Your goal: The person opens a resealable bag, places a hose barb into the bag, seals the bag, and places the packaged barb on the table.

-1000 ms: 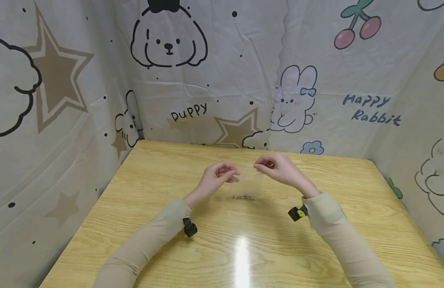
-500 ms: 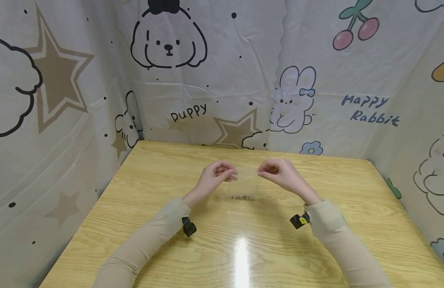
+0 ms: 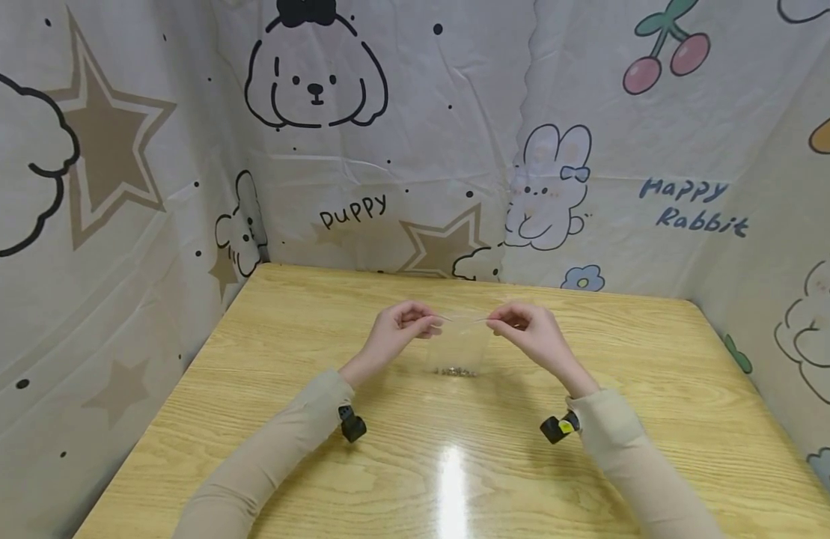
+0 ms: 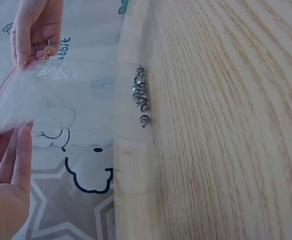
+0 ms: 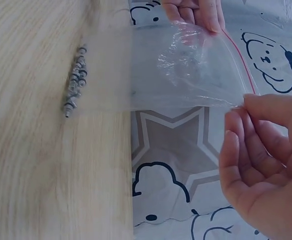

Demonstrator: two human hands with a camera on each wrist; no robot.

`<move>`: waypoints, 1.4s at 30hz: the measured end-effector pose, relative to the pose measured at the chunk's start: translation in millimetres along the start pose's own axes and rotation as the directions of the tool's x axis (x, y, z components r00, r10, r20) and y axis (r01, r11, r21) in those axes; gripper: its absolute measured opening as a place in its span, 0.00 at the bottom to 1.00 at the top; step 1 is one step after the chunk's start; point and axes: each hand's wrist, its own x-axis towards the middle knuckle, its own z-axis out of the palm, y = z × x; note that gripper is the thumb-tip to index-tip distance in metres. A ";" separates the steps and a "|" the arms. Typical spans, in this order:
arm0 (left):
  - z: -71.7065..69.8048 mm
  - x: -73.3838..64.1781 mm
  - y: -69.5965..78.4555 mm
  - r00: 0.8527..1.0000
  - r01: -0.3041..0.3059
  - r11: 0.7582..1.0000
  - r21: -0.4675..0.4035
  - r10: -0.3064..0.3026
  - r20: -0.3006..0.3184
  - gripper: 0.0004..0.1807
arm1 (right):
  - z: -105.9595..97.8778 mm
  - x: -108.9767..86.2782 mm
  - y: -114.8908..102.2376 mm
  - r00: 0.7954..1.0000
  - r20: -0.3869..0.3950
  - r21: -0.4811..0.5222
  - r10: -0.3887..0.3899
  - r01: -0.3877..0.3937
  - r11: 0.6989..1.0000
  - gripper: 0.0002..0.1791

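Between my hands hangs a clear zip-lock bag (image 3: 459, 346), its top edge lined with a red strip that shows in both wrist views. Several small metal fittings with dark rings (image 4: 141, 89) lie along the bag's bottom, close to the tabletop. My left hand (image 3: 403, 326) pinches one top corner between thumb and fingers. At the opposite top corner, my right hand (image 3: 532, 329) pinches with thumb and forefinger, the other fingers curled below, as the right wrist view shows. The bag's film (image 5: 185, 70) is stretched flat between both grips.
A wood-grain table (image 3: 307, 464) spreads under my arms. Around it hangs a pale cloth curtain (image 3: 415, 150) printed with cartoon animals and stars. Each wrist wears a small black camera, one at the left cuff (image 3: 352, 425) and one at the right (image 3: 557, 428).
My right hand, apart from the bag's top edge a second ago, has come to its corner and now pinches it, slightly lower and farther right. My left hand has barely moved.
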 end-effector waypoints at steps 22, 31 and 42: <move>2.1 2.8 1.5 1.000 -0.001 0.998 0.063 0.002 -0.014 0.10 | 11.9 2.3 -9.2 1.000 0.017 0.024 -0.014 0.013 1.000 0.09; 5.3 4.5 1.6 1.000 0.009 0.994 0.106 -0.006 -0.028 0.10 | 15.7 2.3 -10.9 0.999 -0.012 -0.023 -0.043 0.043 0.999 0.07; 10.0 6.5 2.4 0.999 -0.037 0.987 0.154 0.040 -0.017 0.09 | 21.3 5.7 -11.1 0.995 -0.027 -0.012 -0.096 0.096 0.995 0.06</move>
